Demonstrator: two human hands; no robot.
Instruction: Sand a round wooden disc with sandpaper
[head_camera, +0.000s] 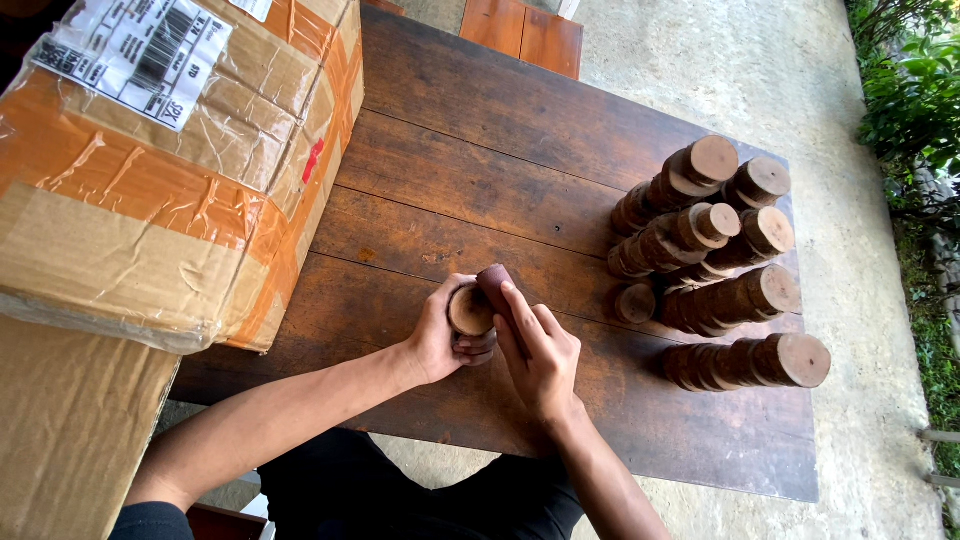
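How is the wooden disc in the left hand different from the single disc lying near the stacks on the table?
The held wooden disc is gripped in the left hand with a reddish-brown pad from the right hand against it; the single disc rests untouched on the table. The held disc's face looks paler; the single disc's looks darker. Both are round slices of wood.

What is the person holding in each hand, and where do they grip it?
The left hand wraps around the side of a round wooden disc. The right hand presses a reddish-brown piece, likely sandpaper, against the disc's edge with its fingers.
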